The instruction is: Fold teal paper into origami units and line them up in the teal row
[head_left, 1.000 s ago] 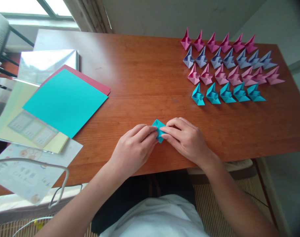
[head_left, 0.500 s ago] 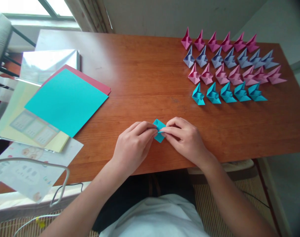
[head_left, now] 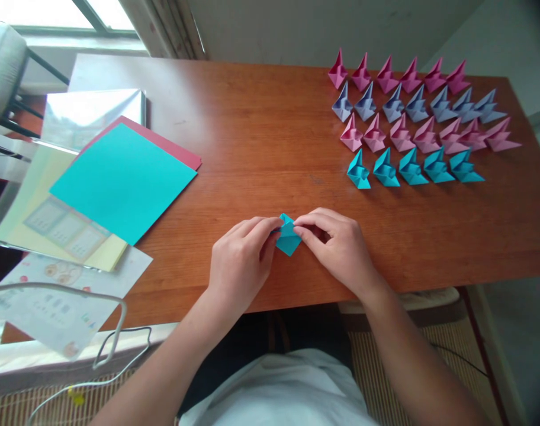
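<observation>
A small turquoise piece of folded origami paper (head_left: 289,239) is held near the table's front edge, between both hands. My left hand (head_left: 243,251) pinches its left corner between thumb and fingers. On the opposite side, my right hand (head_left: 334,242) grips the upper right edge with thumb and forefinger. Fingertips cover part of the paper's sides, while its lower point shows. Beyond my right hand stands a row of turquoise folded paper figures (head_left: 412,168).
Behind the turquoise row are rows of pink figures (head_left: 402,135), lilac figures (head_left: 415,105) and magenta figures (head_left: 411,76). Turquoise sheets (head_left: 125,180) lie at left over red paper (head_left: 187,155), beside a silvery packet (head_left: 96,109) and a printed white sheet (head_left: 74,302). A white cable (head_left: 92,383) hangs at lower left.
The fingers have shifted their hold on the turquoise paper. More of its lower half is uncovered, and my right fingertips have moved up slightly. The view has shifted a little.
</observation>
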A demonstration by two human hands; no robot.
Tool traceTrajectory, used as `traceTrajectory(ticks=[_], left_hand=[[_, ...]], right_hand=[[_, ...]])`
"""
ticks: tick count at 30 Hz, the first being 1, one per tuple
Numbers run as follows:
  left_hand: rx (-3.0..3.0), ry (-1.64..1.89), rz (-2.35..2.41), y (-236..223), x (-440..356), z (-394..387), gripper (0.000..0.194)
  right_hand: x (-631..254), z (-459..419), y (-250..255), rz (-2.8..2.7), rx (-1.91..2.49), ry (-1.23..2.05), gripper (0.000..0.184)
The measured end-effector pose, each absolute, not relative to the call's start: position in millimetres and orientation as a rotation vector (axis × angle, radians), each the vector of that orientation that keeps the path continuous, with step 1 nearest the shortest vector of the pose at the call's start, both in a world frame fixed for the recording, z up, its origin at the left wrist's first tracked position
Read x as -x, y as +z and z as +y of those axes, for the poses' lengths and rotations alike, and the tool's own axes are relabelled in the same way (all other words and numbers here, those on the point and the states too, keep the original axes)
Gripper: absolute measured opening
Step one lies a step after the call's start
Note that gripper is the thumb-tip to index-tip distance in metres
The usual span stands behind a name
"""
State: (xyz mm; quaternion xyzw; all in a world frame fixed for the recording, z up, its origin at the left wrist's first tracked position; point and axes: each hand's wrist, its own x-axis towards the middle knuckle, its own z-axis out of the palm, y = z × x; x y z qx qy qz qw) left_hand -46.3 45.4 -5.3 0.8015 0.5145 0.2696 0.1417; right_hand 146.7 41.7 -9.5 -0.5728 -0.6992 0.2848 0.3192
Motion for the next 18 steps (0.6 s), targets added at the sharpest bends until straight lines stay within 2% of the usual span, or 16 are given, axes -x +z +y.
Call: traceTrajectory(ticks=[10,18], left_hand=[[-2.264,0.808,1.526,-3.8,41.9,46.3,0.010],[-2.256,0.789,1.571,-2.7,38.2,47.7,0.010]], right_hand=[[-138.7,43.9,-9.3,-1.838,1.565,0.712,0.011],[-144.2,46.3,-7.7,-1.836,1.529,0.734,0.005]])
